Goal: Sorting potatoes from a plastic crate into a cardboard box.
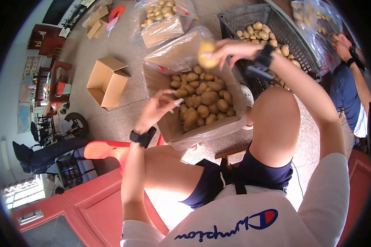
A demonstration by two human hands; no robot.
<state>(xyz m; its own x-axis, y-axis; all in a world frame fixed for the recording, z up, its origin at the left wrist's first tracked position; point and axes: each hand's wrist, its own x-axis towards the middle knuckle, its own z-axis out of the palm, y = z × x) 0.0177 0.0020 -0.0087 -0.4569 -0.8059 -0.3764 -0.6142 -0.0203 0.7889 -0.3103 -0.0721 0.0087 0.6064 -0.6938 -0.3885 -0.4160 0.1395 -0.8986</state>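
My right hand (239, 52) grips a yellow potato (207, 55), blurred by motion, above the far right part of a plastic-lined cardboard box (165, 123). Inside that box lies a heap of brown potatoes (202, 95). Over the box's left side is my left hand (156, 108), its fingers bent and apart, with no potato in its grasp. A pale patch shows at its fingertips, too small to identify. To the right of the box stands a black plastic crate (244, 17) with more potatoes (259, 32) in it, partly hidden by my right forearm.
Beyond the box is another lined carton (162, 32) of potatoes. An open cardboard box (108, 83) sits on the floor to the left. At the right, another person's hands (343, 46) are by a clear plastic bag (317, 34) with potatoes. A red plastic chair (103, 149) is near my left arm.
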